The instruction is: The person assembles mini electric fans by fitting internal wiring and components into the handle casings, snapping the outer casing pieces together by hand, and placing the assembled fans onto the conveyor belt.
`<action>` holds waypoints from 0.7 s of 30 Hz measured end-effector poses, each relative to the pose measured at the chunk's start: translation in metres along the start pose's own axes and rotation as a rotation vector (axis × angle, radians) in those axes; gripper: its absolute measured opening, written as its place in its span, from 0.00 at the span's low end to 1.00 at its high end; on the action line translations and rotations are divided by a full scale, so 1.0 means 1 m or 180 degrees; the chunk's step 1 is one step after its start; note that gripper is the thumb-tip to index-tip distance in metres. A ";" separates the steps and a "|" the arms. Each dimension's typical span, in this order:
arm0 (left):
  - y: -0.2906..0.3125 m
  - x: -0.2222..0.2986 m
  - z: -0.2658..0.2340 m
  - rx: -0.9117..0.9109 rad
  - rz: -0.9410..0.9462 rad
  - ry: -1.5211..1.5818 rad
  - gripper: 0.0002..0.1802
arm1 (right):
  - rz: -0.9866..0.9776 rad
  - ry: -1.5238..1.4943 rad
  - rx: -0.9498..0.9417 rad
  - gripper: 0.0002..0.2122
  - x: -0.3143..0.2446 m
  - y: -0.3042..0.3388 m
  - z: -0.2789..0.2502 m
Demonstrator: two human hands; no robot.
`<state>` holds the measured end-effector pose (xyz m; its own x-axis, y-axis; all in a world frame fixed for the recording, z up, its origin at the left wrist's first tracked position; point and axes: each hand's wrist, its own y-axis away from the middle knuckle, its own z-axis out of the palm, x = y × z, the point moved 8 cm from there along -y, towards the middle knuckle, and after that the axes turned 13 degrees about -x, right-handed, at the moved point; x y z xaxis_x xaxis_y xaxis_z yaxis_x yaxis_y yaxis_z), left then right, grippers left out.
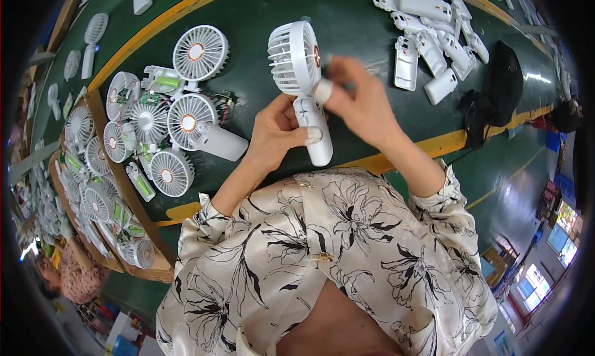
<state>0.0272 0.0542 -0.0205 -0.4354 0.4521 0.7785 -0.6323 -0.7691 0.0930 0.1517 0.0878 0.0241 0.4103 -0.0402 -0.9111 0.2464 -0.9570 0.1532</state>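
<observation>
- The left hand (276, 133) is closed around the handle of a white handheld fan (302, 65), thumb across the front, fingers behind.
- The right hand (365, 102) is beside the fan head, fingers bent and blurred; its white-capped thumb is at the neck. Whether it pinches or merely touches the fan, I cannot tell.
- The fan is raised in front of the person's chest, above the green tabletop (248, 30), head up and handle tilted slightly.
- This fan looks nearly whole: the cage is on and the handle's visible side is covered. Whether it is fully fastened cannot be judged from here.
- Left of it, one fan with a covered handle (223, 140) lies among part-built fans (170, 172), where bare circuit boards (150, 98) and green battery cells (166, 81) show; these appear to remain unclosed.
- More unfinished fans fill the brown cardboard box (101, 123) farther left.
- At upper right, loose white handle shells (406, 61) lie piled, seemingly unused, near a black cloth bundle (501, 74).
</observation>
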 end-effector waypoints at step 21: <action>-0.008 -0.007 -0.018 0.0200 -0.0460 0.0119 0.27 | 0.0931 0.0540 -0.0159 0.23 0.004 -0.006 0.003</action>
<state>0.0236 0.0654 -0.0380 -0.3671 0.5758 0.7305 -0.6493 -0.7210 0.2420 0.1495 0.0923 0.0188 0.6092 -0.2586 -0.7497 0.1376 -0.8965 0.4211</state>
